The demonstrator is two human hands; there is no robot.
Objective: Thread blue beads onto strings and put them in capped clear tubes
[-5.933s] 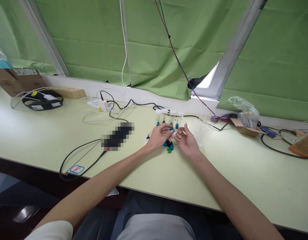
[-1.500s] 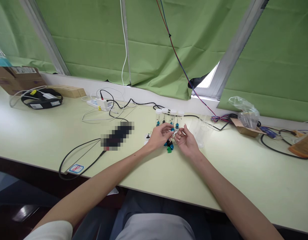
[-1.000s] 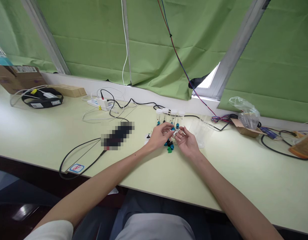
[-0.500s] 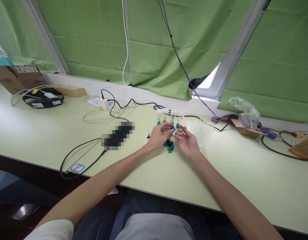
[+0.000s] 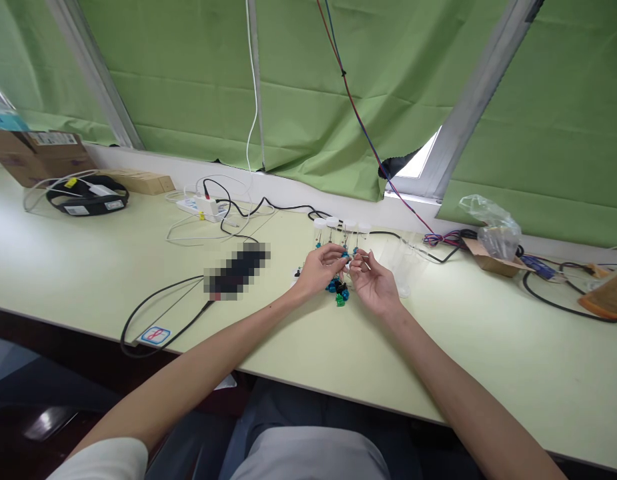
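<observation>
Left hand (image 5: 318,275): in the head view, its thumb and fingertips are pinching a blue piece (image 5: 345,255) on the side facing the other hand.
Right hand (image 5: 375,288): its fingers are curling close beside that piece — whether they are gripping anything, I cannot tell.
Blue piece: it is sitting between the two hands, partly covered by the left fingertips, just short of the tubes (image 5: 347,229).
Pile (image 5: 337,287): loose blue and black pieces are lying on the table (image 5: 328,347) below the hands, with a green piece (image 5: 340,301) at the near edge.
Tubes: they are showing white caps in a row beyond the fingers, near enough to be knocked.
Pinch: the left grip is probably serving as the clamp, so pressing firmly but not hard is suiting so small a part.
Fingertips: the right ones are likely doing the finer work — making small, straight movements is helping more than forcing.
Wrists: holding both low over the pile is limiting any drop.
</observation>
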